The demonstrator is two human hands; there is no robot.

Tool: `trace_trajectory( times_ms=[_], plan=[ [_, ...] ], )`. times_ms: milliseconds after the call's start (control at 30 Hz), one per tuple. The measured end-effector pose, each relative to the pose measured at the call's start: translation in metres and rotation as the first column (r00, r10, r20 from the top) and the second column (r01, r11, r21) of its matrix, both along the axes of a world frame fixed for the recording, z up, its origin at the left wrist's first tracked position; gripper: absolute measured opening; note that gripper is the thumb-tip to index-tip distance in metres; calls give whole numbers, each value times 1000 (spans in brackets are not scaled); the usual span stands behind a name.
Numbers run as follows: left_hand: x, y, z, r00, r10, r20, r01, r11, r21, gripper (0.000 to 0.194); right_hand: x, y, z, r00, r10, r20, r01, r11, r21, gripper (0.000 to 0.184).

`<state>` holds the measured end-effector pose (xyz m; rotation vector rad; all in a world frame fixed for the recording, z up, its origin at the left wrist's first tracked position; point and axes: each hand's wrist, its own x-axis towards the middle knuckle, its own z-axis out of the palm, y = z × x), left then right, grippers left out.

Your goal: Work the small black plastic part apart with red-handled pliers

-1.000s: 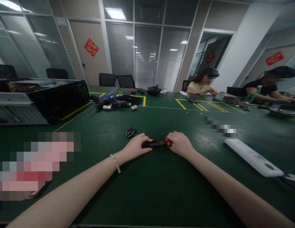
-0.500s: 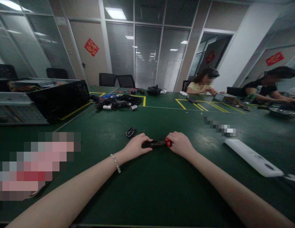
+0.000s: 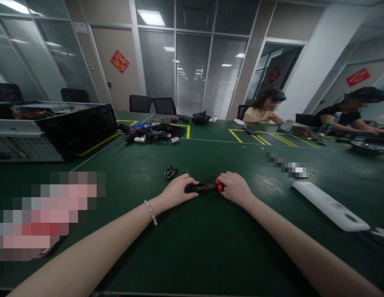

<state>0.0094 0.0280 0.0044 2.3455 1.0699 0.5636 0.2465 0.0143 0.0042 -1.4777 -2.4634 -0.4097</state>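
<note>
At the middle of the table, a dark metal tool with red grips [image 3: 207, 187], pliers by its look, lies level between my two hands. My right hand [image 3: 237, 189] is closed around the red end. The thumb and fingers of my left hand [image 3: 178, 190] pinch the black end on the other side. I cannot tell whether that black end is a separate piece. Just beyond my left hand lies a small cluster of dark metal bits [image 3: 170, 171], with a thin rod [image 3: 186, 170] beside it.
An opened computer case [image 3: 77, 130] stands at the left. Further back lie a black power drill [image 3: 134, 135] and a pile of black parts. A white power strip [image 3: 331, 206] and a blurred object [image 3: 289, 166] are at the right. Two people [image 3: 263, 109] sit across the green table [image 3: 192, 255].
</note>
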Motion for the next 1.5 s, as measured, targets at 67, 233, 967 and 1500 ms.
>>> trace_trajectory(
  times_ms=[67,233,967,1500],
  plan=[
    [0,1,-1,1000,-9,6,9,1000,7,35,0,0,0,1000,4,0,-4,1000,5,12],
    [-1,1,-3,1000,-18,11,18,1000,1,35,-1,0,0,1000,12,1,-12,1000,9,11],
    [1,-2,3,1000,-9,16,8,1000,6,34,0,1,0,1000,11,22,-11,1000,11,14],
    [2,-1,3,1000,8,11,-8,1000,3,34,-1,0,1,1000,14,16,-14,1000,9,13]
  ],
)
